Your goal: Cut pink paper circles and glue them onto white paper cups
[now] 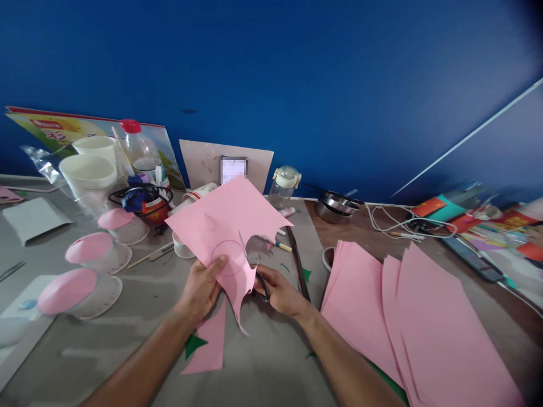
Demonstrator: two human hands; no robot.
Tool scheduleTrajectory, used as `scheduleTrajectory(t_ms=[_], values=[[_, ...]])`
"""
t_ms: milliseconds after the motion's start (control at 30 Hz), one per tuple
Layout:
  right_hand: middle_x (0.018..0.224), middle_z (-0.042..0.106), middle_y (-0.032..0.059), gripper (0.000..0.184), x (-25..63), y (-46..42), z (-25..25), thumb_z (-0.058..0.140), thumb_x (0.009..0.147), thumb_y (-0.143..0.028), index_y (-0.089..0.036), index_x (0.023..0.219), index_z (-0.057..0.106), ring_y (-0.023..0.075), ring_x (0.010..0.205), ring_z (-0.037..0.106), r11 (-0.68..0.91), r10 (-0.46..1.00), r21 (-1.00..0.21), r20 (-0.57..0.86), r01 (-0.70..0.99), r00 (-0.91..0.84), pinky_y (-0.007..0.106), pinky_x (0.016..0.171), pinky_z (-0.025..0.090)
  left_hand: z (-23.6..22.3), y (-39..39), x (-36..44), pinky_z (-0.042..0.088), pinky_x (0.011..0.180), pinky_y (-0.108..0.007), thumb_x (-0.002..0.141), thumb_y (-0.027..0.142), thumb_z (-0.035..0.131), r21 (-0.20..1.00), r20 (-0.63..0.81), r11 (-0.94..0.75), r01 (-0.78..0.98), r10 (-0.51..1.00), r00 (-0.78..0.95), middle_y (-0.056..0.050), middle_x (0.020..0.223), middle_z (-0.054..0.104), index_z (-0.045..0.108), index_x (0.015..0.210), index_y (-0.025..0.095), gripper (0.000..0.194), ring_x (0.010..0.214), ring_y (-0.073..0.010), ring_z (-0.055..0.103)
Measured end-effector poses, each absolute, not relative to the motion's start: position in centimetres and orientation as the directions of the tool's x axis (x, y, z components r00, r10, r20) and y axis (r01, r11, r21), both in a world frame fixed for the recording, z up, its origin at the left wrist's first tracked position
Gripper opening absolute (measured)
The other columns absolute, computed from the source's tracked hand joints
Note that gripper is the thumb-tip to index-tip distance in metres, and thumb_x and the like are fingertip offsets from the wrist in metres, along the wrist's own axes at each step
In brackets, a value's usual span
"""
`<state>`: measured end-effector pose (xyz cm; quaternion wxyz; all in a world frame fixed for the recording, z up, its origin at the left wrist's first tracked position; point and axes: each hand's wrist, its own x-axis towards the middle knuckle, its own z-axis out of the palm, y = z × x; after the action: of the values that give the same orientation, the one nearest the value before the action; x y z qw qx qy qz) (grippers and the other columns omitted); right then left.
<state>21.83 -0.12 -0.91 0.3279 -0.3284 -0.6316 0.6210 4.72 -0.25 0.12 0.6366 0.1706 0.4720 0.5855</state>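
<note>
Pink paper sheet (pixel 220 217): thin, matte, flat-surfaced stock; the upper corner is pointed and the upper edges run straight, while the right-hand edge is formed of concave curves with sharp projections between them; the lower end narrows to a slender, curling tail; a circle (pixel 228 258) is outlined on the face in a thin dark line.

Location: the sheet is held up above the grey tabletop (pixel 148 367), between both hands; the left hand (pixel 201 288) grips its lower left margin, thumb laid on the upper face at the rim of the circle, fingers beneath; the right hand (pixel 278 291) is closed around the black handle of the scissors (pixel 264 287), at the right of the sheet's narrow lower part; a slim grey blade shows against the paper just right of the circle; how far the blades are parted cannot be told.

Adjacent items: a pink offcut (pixel 215 342), straight-sided and flat, lies on the tabletop below the left hand, with a pointed dark green scrap (pixel 194 345) against it; on the right, a stack of pink sheets (pixel 360 305) lies fanned in overlapping layers, smooth-faced and with straight edges; on the left, three white cups (pixel 99 291) lie on their sides in a row, each with a rounded pink cover over one end.
</note>
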Motion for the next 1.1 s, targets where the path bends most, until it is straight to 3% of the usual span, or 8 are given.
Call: scheduleTrajectory(t_ms=[333, 1100], values=[[0.069, 0.044, -0.0008, 0.046, 21.91, -0.21, -1.06, 0.040, 0.088, -0.064, -0.021, 0.075, 0.046, 0.0131, 0.063, 0.041, 0.079, 0.828, -0.995, 0.028, 0.068, -0.560, 0.026, 0.060, 0.037, 0.16, -0.36, 4.86, 0.056, 0.055, -0.020, 0.058, 0.024, 0.083, 0.775, -0.409, 0.269, -0.571, 0.903, -0.130, -0.003, 0.066, 0.070, 0.067, 0.076, 0.010, 0.029, 0.055, -0.0128, 0.064], [0.066, 0.042, -0.0025, 0.038, 21.91, -0.38, -0.56, 0.046, 0.087, -0.058, -0.021, 0.077, 0.044, 0.0126, 0.060, 0.039, 0.031, 0.820, -0.997, -0.019, 0.077, -0.572, 0.027, 0.058, 0.035, 0.45, -0.34, 4.40, 0.053, 0.054, -0.025, 0.052, 0.027, 0.086, 0.799, -0.402, 0.286, -0.528, 0.908, -0.116, -0.005, 0.065, 0.070, 0.066, 0.078, 0.009, 0.037, 0.055, -0.0157, 0.064]])
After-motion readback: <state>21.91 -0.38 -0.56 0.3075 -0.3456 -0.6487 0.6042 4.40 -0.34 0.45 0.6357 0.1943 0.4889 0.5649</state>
